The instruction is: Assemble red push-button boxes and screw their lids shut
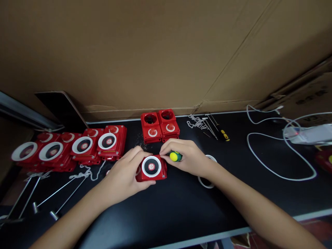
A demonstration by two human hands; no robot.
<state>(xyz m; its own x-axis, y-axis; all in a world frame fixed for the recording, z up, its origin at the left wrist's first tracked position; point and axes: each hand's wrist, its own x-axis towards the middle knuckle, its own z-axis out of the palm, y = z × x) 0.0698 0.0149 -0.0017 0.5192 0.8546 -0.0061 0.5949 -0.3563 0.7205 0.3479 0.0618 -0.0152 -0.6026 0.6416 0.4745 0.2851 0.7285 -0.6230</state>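
We are curling our left hand (pixel 127 173) around the left side of a red box (pixel 151 168), with the thumb pressing along its near edge and the fingers wrapping its far edge, so the hand is closing on it. The box is lying flat on the black table (pixel 168 211), near the middle, with its white-ringed round face turned up. We are closing our right hand (pixel 188 157) around a green-and-yellow screwdriver handle (pixel 175 156), which is sitting just beside the box's far right corner; its tip is hiding behind the fingers. A white ring (pixel 206 183) is lying on the table, partly under our right wrist. Just beyond the hands, a pair of red boxes (pixel 159 126) is standing side by side. To the left, a row of red boxes (pixel 77 147) with the same white-ringed faces is leaning in a line. Nearer on the left, thin metal rods (pixel 59 193) and a white string (pixel 89 173) are lying loose. Far right of the pair, small metal parts (pixel 197 121) and a black-and-yellow screwdriver (pixel 223 134) are resting, and a white cable (pixel 272 152) is looping further right. A cardboard wall (pixel 155 52) is rising behind the table.
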